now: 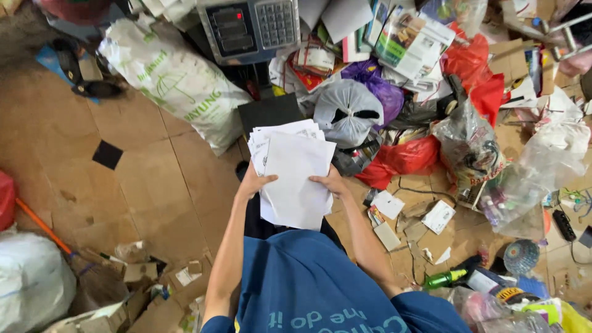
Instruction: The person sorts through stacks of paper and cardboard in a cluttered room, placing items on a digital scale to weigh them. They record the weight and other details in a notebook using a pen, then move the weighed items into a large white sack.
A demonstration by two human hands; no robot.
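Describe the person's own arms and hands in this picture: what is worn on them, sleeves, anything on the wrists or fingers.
Both arms are bare from the short blue sleeves down. The left hand and right hand wear no gloves, and no watch, band or ring shows. The sleeves belong to a blue shirt with pale lettering across it.

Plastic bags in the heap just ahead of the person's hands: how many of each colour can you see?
Grey, knotted: 1
Purple: 1
Red: 3 and
Clear, filled with odds and ends: 2 and
Total: 7

Both hands, left and right, hold the stack of white papers.
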